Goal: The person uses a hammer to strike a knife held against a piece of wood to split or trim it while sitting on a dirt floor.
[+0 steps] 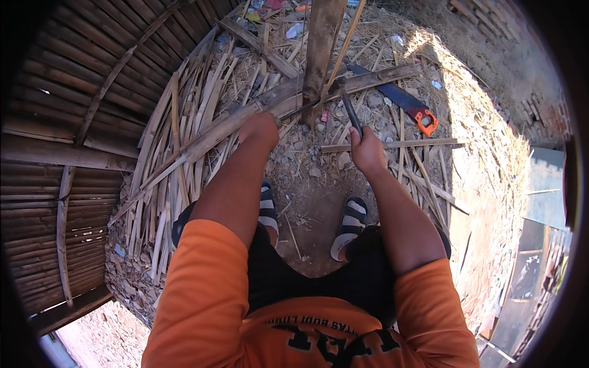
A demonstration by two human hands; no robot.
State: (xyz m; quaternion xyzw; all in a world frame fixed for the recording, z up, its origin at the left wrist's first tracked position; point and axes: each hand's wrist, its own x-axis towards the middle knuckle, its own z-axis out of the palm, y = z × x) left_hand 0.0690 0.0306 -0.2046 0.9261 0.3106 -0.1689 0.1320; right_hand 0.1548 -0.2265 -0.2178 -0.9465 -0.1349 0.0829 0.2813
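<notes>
Gripping hammer [346,101] handle, right hand [367,150] closed; left hand [261,129] closed on bamboo pole [245,116], left of hammer head.

You have two hands in view: your left hand [260,129] at about eleven o'clock from the centre, your right hand [367,150] at about one o'clock. You have one hammer [347,101], at twelve o'clock. One hand saw [399,98] with an orange handle lies at one o'clock. One upright wooden post [320,49] stands at twelve o'clock. You wear two sandals [348,226], near six o'clock. The split bamboo strips [172,165] at nine o'clock are too many and too tangled to count, perhaps several dozen.
</notes>
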